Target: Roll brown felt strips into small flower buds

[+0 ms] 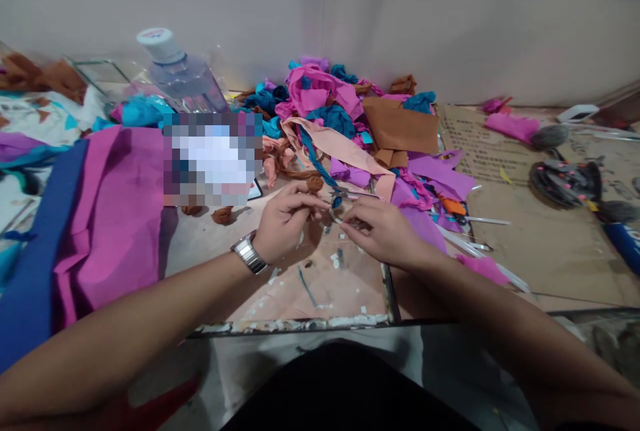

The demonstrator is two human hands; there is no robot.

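My left hand (287,221), with a metal-band watch on its wrist, is closed with thumb and fingers together. A crumpled brown paper ball (315,183) shows at its upper fingers and appears held there. A small dark blue piece (337,202) lies between the two hands, touching the left fingertips. My right hand (383,228) is pinched close by; a thin pale sliver shows at its fingertips, too small to name. Just above its fingers is a slim metallic tool (356,194), perhaps scissors; whether the hand grips it is unclear. A twisted blue paper strip (315,159) lies behind.
Crumpled coloured paper (325,94) is heaped at the back, beside a clear bottle (185,81) with a white cap. Pink paper (117,218) lies left, near brown balls (223,216). Cardboard (500,218) and a dark pincushion-like object (565,183) lie right.
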